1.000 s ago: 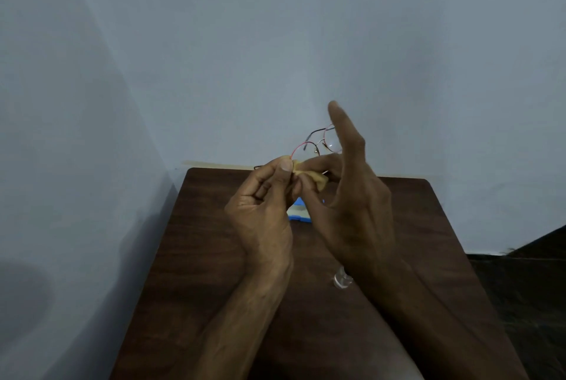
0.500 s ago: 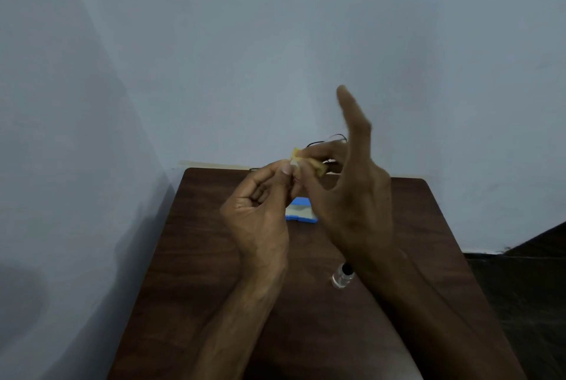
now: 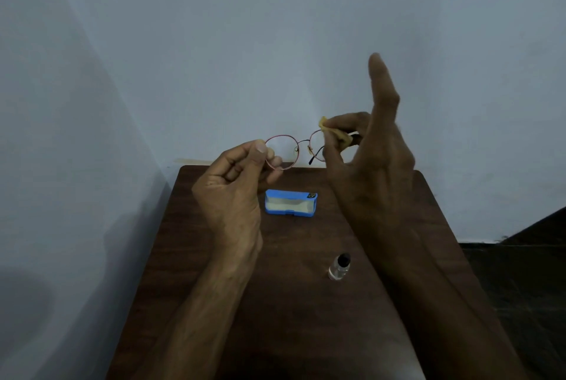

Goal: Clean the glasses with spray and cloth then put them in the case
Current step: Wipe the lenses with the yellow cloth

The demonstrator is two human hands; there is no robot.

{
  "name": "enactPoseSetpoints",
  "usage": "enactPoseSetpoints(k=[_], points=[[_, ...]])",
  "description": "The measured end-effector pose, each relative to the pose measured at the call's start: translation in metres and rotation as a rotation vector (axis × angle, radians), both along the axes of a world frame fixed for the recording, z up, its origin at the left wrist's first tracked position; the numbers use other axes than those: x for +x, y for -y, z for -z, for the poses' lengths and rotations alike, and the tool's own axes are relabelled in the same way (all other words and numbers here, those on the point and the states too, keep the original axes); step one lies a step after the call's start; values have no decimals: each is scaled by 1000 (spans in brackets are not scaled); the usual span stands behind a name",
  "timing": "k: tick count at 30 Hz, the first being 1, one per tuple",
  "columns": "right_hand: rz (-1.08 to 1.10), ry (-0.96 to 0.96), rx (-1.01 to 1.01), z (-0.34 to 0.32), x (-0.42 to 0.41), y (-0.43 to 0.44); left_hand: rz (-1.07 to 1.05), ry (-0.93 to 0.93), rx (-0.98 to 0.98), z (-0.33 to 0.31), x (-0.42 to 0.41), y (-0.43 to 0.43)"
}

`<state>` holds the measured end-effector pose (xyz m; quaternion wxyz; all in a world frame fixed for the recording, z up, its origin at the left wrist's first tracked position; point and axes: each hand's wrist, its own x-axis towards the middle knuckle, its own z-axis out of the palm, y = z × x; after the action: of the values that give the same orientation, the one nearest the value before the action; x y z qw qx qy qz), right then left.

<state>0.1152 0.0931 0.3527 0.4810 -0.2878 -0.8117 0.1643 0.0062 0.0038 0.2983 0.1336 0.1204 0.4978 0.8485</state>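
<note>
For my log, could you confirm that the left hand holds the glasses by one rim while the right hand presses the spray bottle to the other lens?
Not quite: the head view shows the right hand pinching the cloth against the other lens, while the bottle stands on the table. The left hand does hold the glasses by one rim.

- I see the case (image 3: 291,202) lying on the surface (image 3: 214,257), toward the far end.
- The spray bottle (image 3: 339,266) stands nearer me than the case, slightly to its right and well apart from it.
- The glasses (image 3: 283,150) are held in the air beyond the case.
- The left hand (image 3: 235,183) is left of the case, pinching the glasses' left rim.
- The right hand (image 3: 367,165) is right of the case, pinching the cloth (image 3: 337,134) on the other lens.
</note>
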Motion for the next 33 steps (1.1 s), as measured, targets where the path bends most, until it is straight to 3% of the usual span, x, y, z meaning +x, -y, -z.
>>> enactPoseSetpoints(k=[19,23,33], points=[[-48,84,137,8,7,7,4,5,7,-5,12,8],[22,58,52,6,12,-4,14,9,19,-4,13,8],[-85,109,62,15,15,15,-7,55,44,-7,18,6]])
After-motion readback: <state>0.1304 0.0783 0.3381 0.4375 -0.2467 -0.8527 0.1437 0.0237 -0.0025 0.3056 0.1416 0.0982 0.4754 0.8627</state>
